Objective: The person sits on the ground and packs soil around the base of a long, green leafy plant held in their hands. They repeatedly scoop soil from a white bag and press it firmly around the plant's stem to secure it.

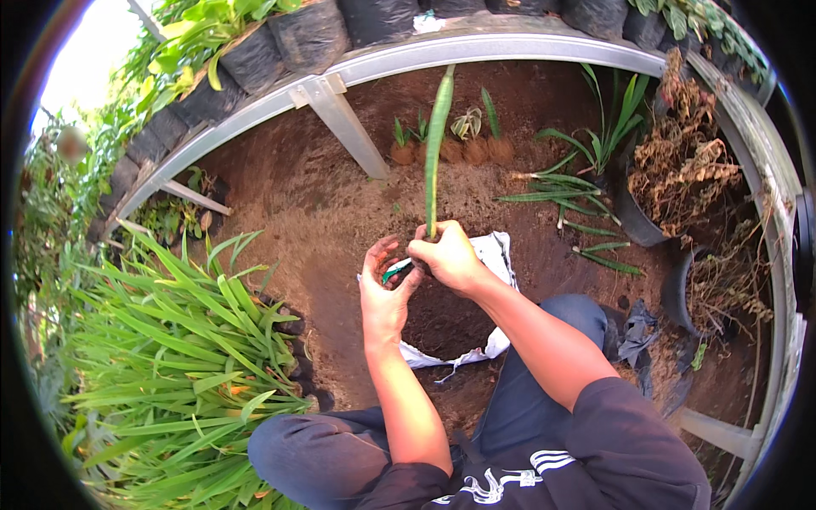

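Note:
My right hand (449,255) grips the base of a long snake plant leaf (438,140), which stands upright above the hand. Close beside it, my left hand (384,293) is curled with its fingers apart, its soiled fingertips near the leaf's base. What lies between the two hands is partly hidden; a small green and white piece shows by the left fingers. Below both hands is an open white sack (500,255) of dark soil (446,322), resting on the ground in front of my legs.
Small potted snake plants (500,150) stand in a row beyond the sack. Cut leaves (561,191) lie to the right, near black pots of dried plants (688,166). Dense long-leaved plants (210,338) fill the left. A metal bench frame (484,48) with black grow bags (309,38) curves overhead.

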A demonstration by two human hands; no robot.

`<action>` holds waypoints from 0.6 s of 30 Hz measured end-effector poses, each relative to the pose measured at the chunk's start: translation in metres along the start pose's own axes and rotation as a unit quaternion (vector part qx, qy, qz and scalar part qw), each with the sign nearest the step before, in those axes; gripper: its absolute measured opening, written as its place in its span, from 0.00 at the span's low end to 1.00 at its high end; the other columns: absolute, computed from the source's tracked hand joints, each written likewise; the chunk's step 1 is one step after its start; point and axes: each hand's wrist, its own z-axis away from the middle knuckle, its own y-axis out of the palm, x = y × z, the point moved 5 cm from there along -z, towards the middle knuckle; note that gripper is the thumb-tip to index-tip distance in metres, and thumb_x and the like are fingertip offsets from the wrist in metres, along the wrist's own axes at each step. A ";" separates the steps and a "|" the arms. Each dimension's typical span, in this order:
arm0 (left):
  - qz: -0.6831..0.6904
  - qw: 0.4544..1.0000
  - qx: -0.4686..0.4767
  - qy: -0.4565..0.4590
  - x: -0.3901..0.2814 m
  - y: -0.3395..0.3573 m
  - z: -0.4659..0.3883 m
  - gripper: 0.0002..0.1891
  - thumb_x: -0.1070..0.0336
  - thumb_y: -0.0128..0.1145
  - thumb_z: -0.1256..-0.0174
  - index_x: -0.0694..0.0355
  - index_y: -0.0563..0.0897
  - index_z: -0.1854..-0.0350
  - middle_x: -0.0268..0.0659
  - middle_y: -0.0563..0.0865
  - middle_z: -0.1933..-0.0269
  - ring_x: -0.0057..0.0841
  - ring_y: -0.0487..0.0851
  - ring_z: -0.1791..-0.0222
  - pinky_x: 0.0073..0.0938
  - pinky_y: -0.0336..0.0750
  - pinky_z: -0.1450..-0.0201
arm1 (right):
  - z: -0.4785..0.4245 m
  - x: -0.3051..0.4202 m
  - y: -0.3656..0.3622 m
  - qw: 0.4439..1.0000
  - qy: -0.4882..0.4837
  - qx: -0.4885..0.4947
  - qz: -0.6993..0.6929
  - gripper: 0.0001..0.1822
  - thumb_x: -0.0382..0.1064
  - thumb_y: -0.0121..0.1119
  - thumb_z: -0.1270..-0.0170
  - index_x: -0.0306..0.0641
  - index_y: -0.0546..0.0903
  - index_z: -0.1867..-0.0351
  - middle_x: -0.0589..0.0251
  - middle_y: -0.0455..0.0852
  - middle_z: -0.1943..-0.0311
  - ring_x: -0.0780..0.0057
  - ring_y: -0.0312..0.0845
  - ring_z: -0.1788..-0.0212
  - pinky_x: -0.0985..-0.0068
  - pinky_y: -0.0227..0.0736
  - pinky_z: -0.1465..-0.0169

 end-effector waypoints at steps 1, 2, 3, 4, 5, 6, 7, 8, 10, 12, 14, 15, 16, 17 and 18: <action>0.040 0.999 0.014 -0.002 0.000 -0.003 -0.003 0.38 0.62 0.79 0.47 0.61 0.74 0.33 0.35 0.80 0.41 0.26 0.78 0.41 0.29 0.73 0.37 | 0.001 0.002 0.001 1.000 -0.005 0.001 0.015 0.09 0.36 0.64 0.42 0.34 0.81 0.76 0.67 0.81 0.81 0.82 0.74 0.78 0.76 0.68 0.74; 0.081 0.996 0.028 -0.004 0.000 -0.006 -0.006 0.38 0.62 0.79 0.46 0.61 0.74 0.33 0.36 0.80 0.41 0.26 0.78 0.41 0.29 0.73 0.37 | 0.002 0.005 0.003 0.999 -0.010 0.003 0.030 0.09 0.36 0.65 0.43 0.34 0.81 0.77 0.67 0.81 0.81 0.82 0.74 0.78 0.76 0.69 0.73; 0.123 0.992 0.038 -0.007 -0.003 -0.006 -0.007 0.37 0.61 0.79 0.46 0.61 0.74 0.33 0.36 0.80 0.40 0.26 0.78 0.41 0.29 0.73 0.37 | 0.003 0.008 0.005 0.999 -0.014 0.006 0.048 0.09 0.36 0.65 0.43 0.33 0.81 0.77 0.67 0.81 0.81 0.82 0.74 0.78 0.76 0.70 0.72; 0.158 0.987 0.035 -0.002 -0.006 -0.006 -0.010 0.32 0.58 0.73 0.37 0.63 0.75 0.33 0.35 0.81 0.42 0.25 0.78 0.42 0.28 0.71 0.37 | 0.002 0.010 0.005 0.999 -0.010 0.001 0.049 0.11 0.38 0.66 0.44 0.32 0.82 0.77 0.65 0.82 0.81 0.81 0.76 0.77 0.75 0.71 0.71; 0.147 0.989 0.018 -0.008 -0.007 -0.005 -0.014 0.30 0.56 0.71 0.35 0.62 0.75 0.34 0.35 0.81 0.42 0.24 0.78 0.42 0.27 0.71 0.37 | 0.000 0.010 0.003 0.998 -0.024 -0.008 0.063 0.11 0.38 0.66 0.45 0.31 0.82 0.77 0.65 0.82 0.81 0.81 0.76 0.77 0.75 0.71 0.71; 0.136 0.991 -0.002 -0.013 -0.010 -0.001 -0.018 0.29 0.55 0.69 0.33 0.62 0.76 0.35 0.34 0.82 0.43 0.24 0.79 0.42 0.27 0.71 0.38 | -0.004 0.009 0.001 0.996 -0.037 -0.016 0.077 0.12 0.39 0.66 0.45 0.31 0.82 0.77 0.65 0.82 0.81 0.81 0.76 0.77 0.75 0.71 0.70; 0.129 0.991 -0.020 -0.018 -0.012 0.006 -0.021 0.28 0.53 0.67 0.31 0.62 0.77 0.35 0.34 0.82 0.43 0.24 0.79 0.42 0.27 0.70 0.38 | -0.007 0.008 -0.002 0.994 -0.051 -0.025 0.096 0.12 0.39 0.67 0.46 0.30 0.82 0.77 0.65 0.82 0.81 0.80 0.76 0.77 0.75 0.72 0.70; 0.132 0.990 -0.039 -0.027 -0.014 0.016 -0.023 0.25 0.48 0.60 0.26 0.62 0.78 0.38 0.33 0.83 0.46 0.23 0.79 0.43 0.27 0.70 0.41 | -0.010 0.008 -0.003 0.992 -0.068 -0.026 0.098 0.13 0.40 0.66 0.46 0.29 0.83 0.75 0.61 0.84 0.80 0.78 0.79 0.75 0.73 0.74 0.68; 0.165 0.983 -0.056 -0.053 -0.003 0.027 -0.033 0.25 0.44 0.54 0.23 0.61 0.78 0.39 0.34 0.84 0.48 0.24 0.81 0.46 0.28 0.71 0.42 | -0.016 0.002 -0.002 0.991 -0.094 -0.071 0.068 0.13 0.40 0.65 0.46 0.27 0.84 0.73 0.57 0.86 0.78 0.75 0.82 0.74 0.71 0.75 0.66; 0.250 0.959 -0.071 -0.109 0.001 0.040 -0.038 0.27 0.42 0.50 0.23 0.63 0.78 0.40 0.37 0.84 0.49 0.26 0.82 0.47 0.32 0.74 0.42 | -0.010 0.008 -0.001 0.984 -0.107 -0.097 0.107 0.13 0.40 0.65 0.43 0.27 0.84 0.69 0.51 0.89 0.74 0.69 0.86 0.71 0.67 0.77 0.62; 0.302 0.942 -0.056 -0.134 0.006 0.044 -0.042 0.26 0.42 0.50 0.23 0.62 0.78 0.42 0.37 0.84 0.52 0.27 0.83 0.50 0.32 0.75 0.43 | 0.000 0.020 0.010 0.973 -0.161 -0.094 0.137 0.12 0.39 0.65 0.39 0.28 0.84 0.67 0.49 0.87 0.74 0.63 0.85 0.71 0.65 0.77 0.62; 0.333 0.931 -0.044 -0.146 0.012 0.050 -0.045 0.26 0.42 0.50 0.23 0.62 0.78 0.42 0.37 0.84 0.54 0.28 0.83 0.52 0.32 0.75 0.44 | 0.005 0.025 0.011 0.965 -0.188 -0.095 0.157 0.12 0.39 0.64 0.37 0.29 0.84 0.66 0.48 0.86 0.74 0.59 0.85 0.71 0.65 0.76 0.63; 0.359 0.914 -0.060 -0.180 0.021 0.049 -0.046 0.27 0.40 0.48 0.23 0.62 0.78 0.43 0.40 0.85 0.56 0.30 0.83 0.55 0.34 0.77 0.46 | 0.009 0.026 0.015 0.957 -0.214 -0.092 0.173 0.11 0.39 0.64 0.35 0.30 0.84 0.65 0.47 0.86 0.74 0.56 0.85 0.72 0.64 0.76 0.63; 0.386 0.902 -0.047 -0.190 0.030 0.048 -0.047 0.27 0.39 0.48 0.23 0.62 0.78 0.43 0.41 0.85 0.56 0.31 0.84 0.55 0.35 0.78 0.46 | 0.010 0.024 0.017 0.948 -0.238 -0.091 0.189 0.11 0.39 0.64 0.35 0.30 0.84 0.65 0.47 0.85 0.74 0.56 0.84 0.72 0.64 0.75 0.63; 0.407 0.891 -0.026 -0.199 0.026 0.051 -0.048 0.28 0.39 0.47 0.23 0.62 0.79 0.44 0.42 0.85 0.56 0.33 0.84 0.55 0.36 0.78 0.46 | 0.009 0.024 0.017 0.938 -0.265 -0.096 0.202 0.10 0.38 0.63 0.35 0.31 0.83 0.65 0.47 0.84 0.75 0.55 0.83 0.72 0.63 0.75 0.64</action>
